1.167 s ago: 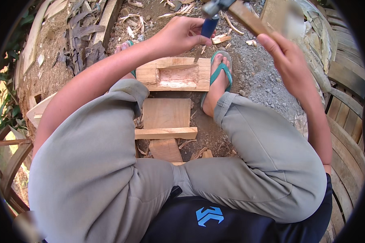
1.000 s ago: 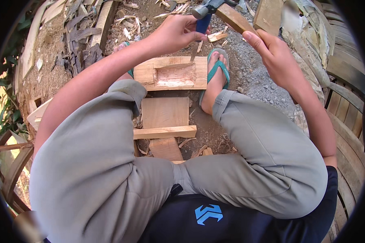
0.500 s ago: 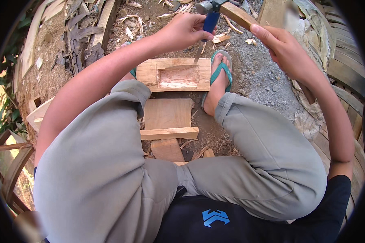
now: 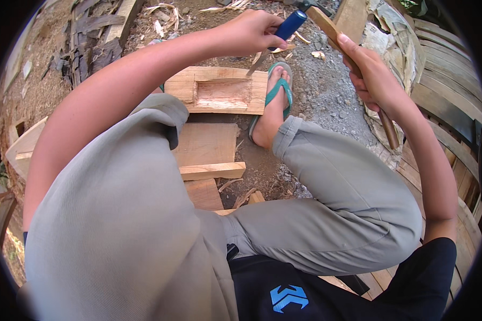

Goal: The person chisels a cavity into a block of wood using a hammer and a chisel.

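My left hand (image 4: 254, 33) is closed around a chisel (image 4: 293, 24) with a blue handle. Its blade slants down to the far right corner of a recess cut in a pale wooden block (image 4: 179, 88). The recess has a rough, splintered floor. In my right hand (image 4: 372, 72) is a hammer (image 4: 325, 24), gripped by its wooden handle, whose end sticks out below my wrist. The hammer's head is at the top edge, partly out of view, apart from the chisel. My right foot (image 4: 275, 101), in a green flip-flop, is against the block's right end.
Nearer than the block lie a flat board (image 4: 206, 144) and a wooden strip (image 4: 214, 170). Wood shavings (image 4: 163, 16) are scattered on the dirt. Dark bark strips (image 4: 93, 40) lie at the far left. Crumpled sacking (image 4: 388, 48) and stacked slats (image 4: 450, 85) stand on the right.
The chisel has tipped, its handle leaning to the right. The hammer head has moved up and right, away from the chisel. The whole view has shifted a little.
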`<state>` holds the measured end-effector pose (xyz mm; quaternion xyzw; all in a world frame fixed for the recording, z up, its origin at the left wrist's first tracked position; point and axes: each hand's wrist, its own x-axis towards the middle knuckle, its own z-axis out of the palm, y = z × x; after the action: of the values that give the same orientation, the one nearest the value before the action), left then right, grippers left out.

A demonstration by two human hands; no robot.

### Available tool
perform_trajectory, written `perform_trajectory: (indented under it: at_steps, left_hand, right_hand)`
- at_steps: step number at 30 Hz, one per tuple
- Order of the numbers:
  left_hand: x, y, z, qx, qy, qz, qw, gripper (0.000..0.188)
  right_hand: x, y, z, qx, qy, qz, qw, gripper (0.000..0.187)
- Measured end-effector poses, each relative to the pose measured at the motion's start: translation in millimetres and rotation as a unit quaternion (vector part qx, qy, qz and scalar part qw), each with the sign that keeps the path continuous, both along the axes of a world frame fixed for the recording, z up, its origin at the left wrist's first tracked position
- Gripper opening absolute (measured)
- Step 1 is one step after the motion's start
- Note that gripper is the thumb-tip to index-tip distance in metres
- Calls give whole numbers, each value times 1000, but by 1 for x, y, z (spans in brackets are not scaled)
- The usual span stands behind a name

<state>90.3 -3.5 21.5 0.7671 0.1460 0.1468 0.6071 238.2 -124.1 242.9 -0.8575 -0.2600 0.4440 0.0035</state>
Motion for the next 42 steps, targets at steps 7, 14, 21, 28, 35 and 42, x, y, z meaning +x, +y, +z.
perform_trajectory:
  at_steps: [7, 14, 21, 28, 35, 42]
  left_hand:
    - [1, 4, 5, 11, 19, -11, 1000, 33]
    - [7, -15, 0, 58, -54, 83, 993, 32]
    - [-1, -8, 21, -29, 27, 19, 999, 35]
    - [8, -11, 7, -11, -20, 51, 998, 35]
    - [33, 18, -19, -16, 22, 66, 997, 37]
    - [28, 10, 7, -22, 77, 50, 996, 24]
  right_hand:
    - [-3, 25, 86, 174, 130, -153, 964, 31]
    - [-17, 16, 22, 234, -18, -100, 967, 45]
    - [12, 7, -16, 225, -91, 104, 965, 42]
    - [23, 60, -88, 351, 1, 205, 914, 26]
    - [38, 102, -140, 310, -22, 137, 941, 24]
    - [37, 67, -114, 367, -28, 119, 922, 26]
